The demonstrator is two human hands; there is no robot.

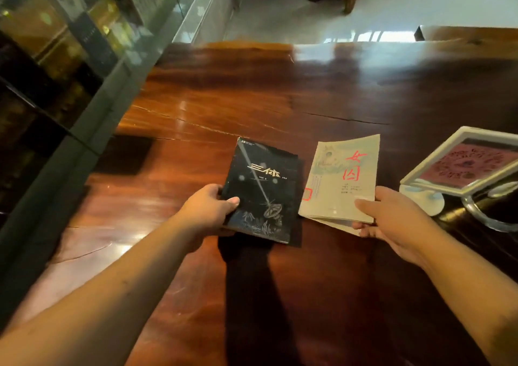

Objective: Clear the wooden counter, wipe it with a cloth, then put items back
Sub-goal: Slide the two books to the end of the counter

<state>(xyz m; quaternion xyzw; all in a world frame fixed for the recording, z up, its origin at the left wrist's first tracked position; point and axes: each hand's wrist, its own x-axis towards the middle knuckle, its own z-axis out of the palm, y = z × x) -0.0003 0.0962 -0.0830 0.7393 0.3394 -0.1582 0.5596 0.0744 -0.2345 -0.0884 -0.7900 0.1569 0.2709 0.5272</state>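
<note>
Two books in hand | left hand (208, 204) grips black book (262, 190), right hand (392, 220) grips pale book (343, 179), both low over wooden counter (224, 99) | stage unclear: clearing or putting back; no cloth seen | white frame (459, 159) on stand at right | top glossy, cracked | glass case (70, 57) left, pale floor beyond

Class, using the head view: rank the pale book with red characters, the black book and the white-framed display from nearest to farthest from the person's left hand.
Measured from the left hand:
1. Black book: gripped by that hand at its lower left edge.
2. Pale book with red characters: just right of the black one, held by the right hand.
3. White-framed display: far right of the wooden counter.
</note>
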